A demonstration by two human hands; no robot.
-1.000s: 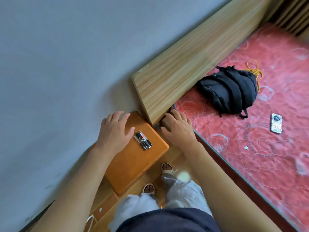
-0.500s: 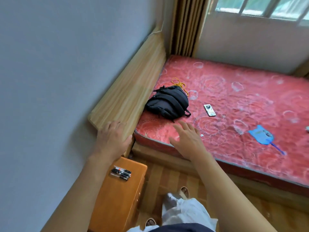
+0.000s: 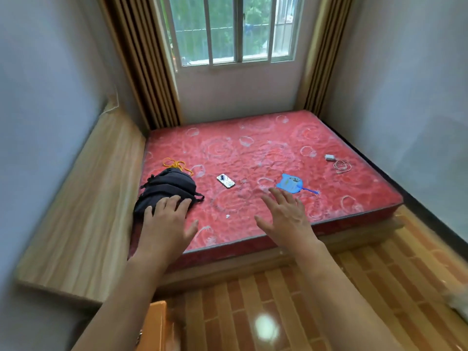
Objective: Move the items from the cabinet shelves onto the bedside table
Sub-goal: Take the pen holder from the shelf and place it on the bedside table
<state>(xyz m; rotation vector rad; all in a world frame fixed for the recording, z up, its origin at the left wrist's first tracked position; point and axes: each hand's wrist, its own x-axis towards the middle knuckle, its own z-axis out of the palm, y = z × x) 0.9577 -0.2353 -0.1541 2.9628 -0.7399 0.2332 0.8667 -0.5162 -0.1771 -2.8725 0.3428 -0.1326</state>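
1. The bedside desk (image 3: pixel 157 325) shows only as an orange wooden corner below the left forearm, near the bottom edge; its top cannot be seen from here.
2. The left hand (image 3: pixel 166 224) is held out flat, palm down, fingers spread and empty, its fingertips (image 3: pixel 174 200) over the near edge of a black backpack (image 3: pixel 164 187) lying on the red mattress (image 3: pixel 266 153).
3. The right hand (image 3: pixel 285 216) is likewise open, fingers fanned above the mattress, holding nothing; a phone (image 3: pixel 226 180) lies beyond and between the hands, a blue fan (image 3: pixel 291 184) just past the right fingertips.
4. No cabinet or shelf is in view, so how the items there will handle or where to take hold cannot be judged.
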